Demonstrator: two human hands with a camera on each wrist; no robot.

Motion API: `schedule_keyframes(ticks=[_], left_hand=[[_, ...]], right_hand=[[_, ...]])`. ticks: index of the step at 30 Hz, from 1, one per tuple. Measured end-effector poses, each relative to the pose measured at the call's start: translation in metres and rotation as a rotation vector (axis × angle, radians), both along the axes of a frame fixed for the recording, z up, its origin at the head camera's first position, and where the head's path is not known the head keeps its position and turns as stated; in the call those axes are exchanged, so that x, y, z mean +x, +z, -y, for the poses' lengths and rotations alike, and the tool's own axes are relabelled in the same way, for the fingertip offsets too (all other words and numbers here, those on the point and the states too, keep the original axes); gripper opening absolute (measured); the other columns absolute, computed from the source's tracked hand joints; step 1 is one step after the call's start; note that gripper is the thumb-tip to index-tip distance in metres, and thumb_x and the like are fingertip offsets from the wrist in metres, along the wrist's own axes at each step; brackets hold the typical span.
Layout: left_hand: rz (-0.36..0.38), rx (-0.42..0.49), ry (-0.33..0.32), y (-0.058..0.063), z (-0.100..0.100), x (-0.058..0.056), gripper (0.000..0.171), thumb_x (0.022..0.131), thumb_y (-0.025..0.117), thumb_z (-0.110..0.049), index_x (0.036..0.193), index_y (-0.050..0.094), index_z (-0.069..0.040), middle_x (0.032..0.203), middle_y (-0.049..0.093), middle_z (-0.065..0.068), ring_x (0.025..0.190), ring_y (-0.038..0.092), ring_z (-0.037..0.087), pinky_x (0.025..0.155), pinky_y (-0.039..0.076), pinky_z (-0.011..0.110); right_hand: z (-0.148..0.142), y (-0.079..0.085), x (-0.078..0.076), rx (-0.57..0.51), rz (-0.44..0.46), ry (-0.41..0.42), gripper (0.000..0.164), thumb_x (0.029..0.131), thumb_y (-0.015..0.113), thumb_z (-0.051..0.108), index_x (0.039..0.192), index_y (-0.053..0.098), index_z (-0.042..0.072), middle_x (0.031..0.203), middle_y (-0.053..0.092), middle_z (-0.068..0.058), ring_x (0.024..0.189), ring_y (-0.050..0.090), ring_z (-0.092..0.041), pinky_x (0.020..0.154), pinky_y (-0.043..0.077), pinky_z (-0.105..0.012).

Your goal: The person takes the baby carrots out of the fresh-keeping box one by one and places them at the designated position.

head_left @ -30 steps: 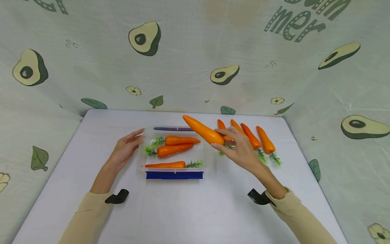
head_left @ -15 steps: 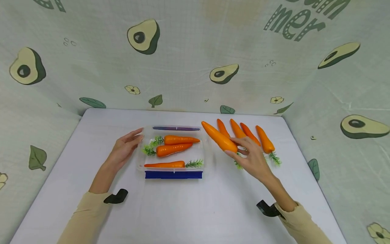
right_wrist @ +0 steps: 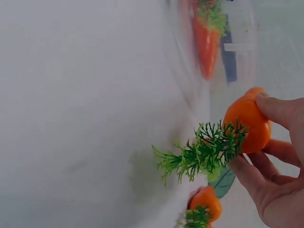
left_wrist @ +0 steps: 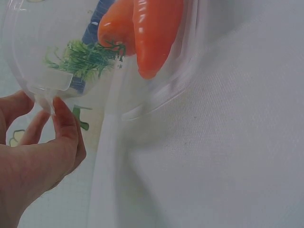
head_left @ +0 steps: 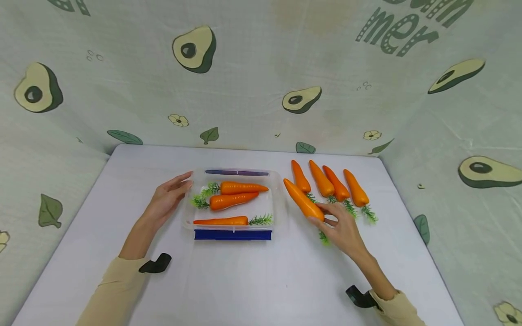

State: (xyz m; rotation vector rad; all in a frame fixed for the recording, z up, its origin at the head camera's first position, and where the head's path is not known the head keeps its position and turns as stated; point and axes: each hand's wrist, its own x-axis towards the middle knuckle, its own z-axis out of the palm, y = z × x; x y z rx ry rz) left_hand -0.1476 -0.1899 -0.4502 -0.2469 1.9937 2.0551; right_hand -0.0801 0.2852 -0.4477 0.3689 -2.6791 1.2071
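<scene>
Clock centred on the container, twelve at the far side, as seen from the head.

Clear container [head_left: 233, 226], one, on the white desk [head_left: 244, 280]; far blue strip [head_left: 236, 172] at twelve, near blue strip [head_left: 233, 234] at six.

Left hand [head_left: 165, 199]: at nine o'clock, thumb and finger pinching the container's edge.

Right hand [head_left: 340, 226]: toward four o'clock, well apart from the left, thumb and fingers clamped on the thick end of a carrot.

Held carrot [head_left: 302, 199]: at three o'clock, outside the container, tip toward eleven, green leaves toward five.

Carrots inside, three: upper carrot [head_left: 244, 188] and middle carrot [head_left: 234, 201] lay side by side, leaves toward nine; lower carrot [head_left: 223, 220] lay near the six o'clock wall, leaves toward three.

Loose carrots [head_left: 321, 179], four: in a row toward two o'clock, tips toward eleven.

Backdrop [head_left: 244, 104]: pale cloth, avocado-printed, beyond twelve.
</scene>
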Motion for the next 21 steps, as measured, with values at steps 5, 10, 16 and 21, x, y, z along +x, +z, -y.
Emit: schedule_keyframes(ticks=[5, 10, 16, 21], left_hand=[[-0.004, 0.012, 0.0, 0.0, -0.001, 0.001, 0.066, 0.102, 0.066, -0.036, 0.159, 0.041, -0.014, 0.16, 0.035, 0.009, 0.124, 0.044, 0.01, 0.108, 0.038, 0.021], [-0.006, 0.003, -0.002, 0.0, -0.001, 0.001, 0.066, 0.102, 0.066, -0.036, 0.159, 0.041, -0.013, 0.158, 0.037, 0.008, 0.123, 0.044, 0.01, 0.108, 0.039, 0.021], [-0.013, 0.001, -0.006, 0.0, -0.001, 0.001, 0.067, 0.103, 0.065, -0.036, 0.159, 0.039, -0.012, 0.159, 0.035, 0.01, 0.123, 0.044, 0.01, 0.115, 0.035, 0.029], [-0.014, -0.011, -0.003, 0.001, -0.001, 0.002, 0.067, 0.103, 0.065, -0.036, 0.16, 0.039, -0.012, 0.155, 0.039, 0.008, 0.123, 0.044, 0.011, 0.116, 0.033, 0.032]], right_hand=[[-0.006, -0.016, 0.004, -0.012, 0.049, -0.011, 0.045, 0.084, 0.086, 0.012, 0.124, 0.071, -0.002, 0.112, 0.067, -0.015, 0.1, 0.068, -0.032, 0.077, 0.061, -0.036], [-0.007, -0.024, 0.006, 0.002, 0.083, -0.015, 0.043, 0.085, 0.086, 0.014, 0.122, 0.071, -0.002, 0.108, 0.065, -0.013, 0.098, 0.067, -0.031, 0.077, 0.062, -0.035], [-0.005, -0.029, 0.005, 0.032, 0.11, -0.013, 0.042, 0.085, 0.086, 0.016, 0.12, 0.072, -0.002, 0.104, 0.064, -0.012, 0.094, 0.064, -0.027, 0.076, 0.062, -0.034], [-0.004, -0.028, 0.004, 0.036, 0.136, -0.005, 0.043, 0.086, 0.086, 0.016, 0.122, 0.071, -0.003, 0.108, 0.065, -0.013, 0.096, 0.065, -0.028, 0.077, 0.062, -0.034]])
